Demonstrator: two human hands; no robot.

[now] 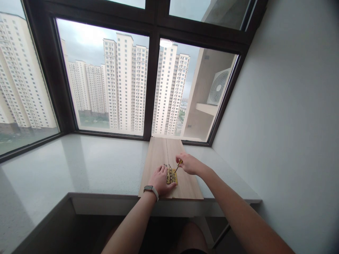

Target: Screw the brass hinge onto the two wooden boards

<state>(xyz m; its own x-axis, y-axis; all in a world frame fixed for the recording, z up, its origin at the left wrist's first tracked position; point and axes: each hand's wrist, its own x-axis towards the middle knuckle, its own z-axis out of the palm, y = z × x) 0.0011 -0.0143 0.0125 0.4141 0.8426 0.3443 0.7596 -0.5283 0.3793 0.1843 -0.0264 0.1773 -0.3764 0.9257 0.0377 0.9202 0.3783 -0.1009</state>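
Note:
A brass-coloured hinge (172, 176) lies opened flat over the seam between two pale wooden boards (155, 155). My left hand (162, 180) rests on the left side of the hinge, fingers stretched forward and thumb spread along its near edge. In my right hand (188, 163) is a screwdriver (178, 167) with a yellow handle, its fingers closed round it. The shaft slants down to the hinge's right leaf. Whether the tip sits in a screw is too small to tell. Small screws (165, 165) appear just beyond the hinge, by my left fingertips.
The boards lie on a pale stone windowsill counter (111, 169), reaching from its front edge to the window frame (152, 88). A white wall (286, 106) stands on the right. My knees are below the counter. Tall buildings show through the glass.

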